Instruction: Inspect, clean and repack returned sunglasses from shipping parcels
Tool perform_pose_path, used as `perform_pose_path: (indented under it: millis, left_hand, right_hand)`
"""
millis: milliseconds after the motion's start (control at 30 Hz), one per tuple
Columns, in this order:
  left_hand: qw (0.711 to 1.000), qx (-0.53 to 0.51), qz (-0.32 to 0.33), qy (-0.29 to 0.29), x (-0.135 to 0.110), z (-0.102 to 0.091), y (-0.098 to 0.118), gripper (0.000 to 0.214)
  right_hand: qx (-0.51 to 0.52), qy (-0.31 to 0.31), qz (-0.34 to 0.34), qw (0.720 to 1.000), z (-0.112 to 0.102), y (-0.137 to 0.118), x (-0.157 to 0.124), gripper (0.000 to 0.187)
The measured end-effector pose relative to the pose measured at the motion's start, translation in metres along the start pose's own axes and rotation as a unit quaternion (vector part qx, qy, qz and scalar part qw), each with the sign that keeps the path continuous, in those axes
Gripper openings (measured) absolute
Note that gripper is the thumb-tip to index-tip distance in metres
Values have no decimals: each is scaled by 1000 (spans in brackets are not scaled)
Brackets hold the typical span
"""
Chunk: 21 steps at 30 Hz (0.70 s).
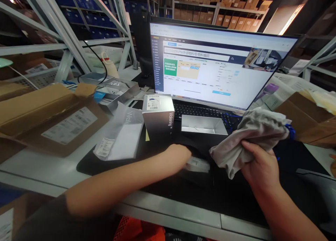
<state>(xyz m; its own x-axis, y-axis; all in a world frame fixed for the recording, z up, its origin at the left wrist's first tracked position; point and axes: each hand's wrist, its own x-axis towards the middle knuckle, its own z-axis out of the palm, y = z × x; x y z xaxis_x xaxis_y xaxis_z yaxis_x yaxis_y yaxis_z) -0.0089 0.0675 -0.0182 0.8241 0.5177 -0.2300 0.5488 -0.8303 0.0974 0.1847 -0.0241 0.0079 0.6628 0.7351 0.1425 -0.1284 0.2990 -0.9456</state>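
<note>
My right hand [258, 164] is closed around a grey cloth drawstring pouch [249, 136], thumb on top, with a blue cord [291, 131] at the pouch's far end. Over the black mat, my left hand [178, 157] is blurred and curled at a small clear packet [198, 164], which sticks out at its right; most of the fingers are hidden. Beyond it stands a silver-grey box [159, 116] with a label on top. To the right of that box lies an open silver box part [204, 125], its inside showing.
Left of the box lies a clear plastic bag [122, 137] with a white label. An opened cardboard box [65, 125] takes up the left side, a metal tray [118, 94] behind it. The keyboard [196, 111] and monitor [194, 83] stand behind; another carton [309, 118] is right.
</note>
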Motion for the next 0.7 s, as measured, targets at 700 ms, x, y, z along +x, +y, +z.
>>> perform_pose_path:
  millis: [700]
  left_hand:
    - [961, 137, -61, 232, 16, -60, -15, 26]
  right_hand:
    - [-146, -12, -66, 987, -17, -15, 26, 43]
